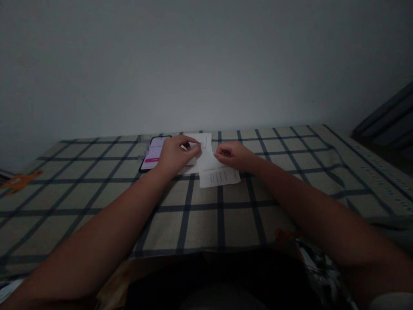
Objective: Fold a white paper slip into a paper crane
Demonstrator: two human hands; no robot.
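Observation:
Printed white paper lies on the checked cloth between my two hands. One sheet of paper (206,142) is at the back, and a piece of paper (221,177) with lines of print reaches nearer to me, its front edge uneven. My left hand (179,151) is closed in a pinch, thumb and fingertips at the left part of the paper. On the other side my right hand (235,156) is curled, pinching the paper's edge near its middle. A phone (156,150) with a lit screen lies just left of my left hand, partly covered by it.
The table (200,224) is covered by a cream cloth with dark blue checks and backs onto a plain wall (206,64). An orange object (21,181) lies at the far left edge. A dark slatted thing (387,112) stands at the right.

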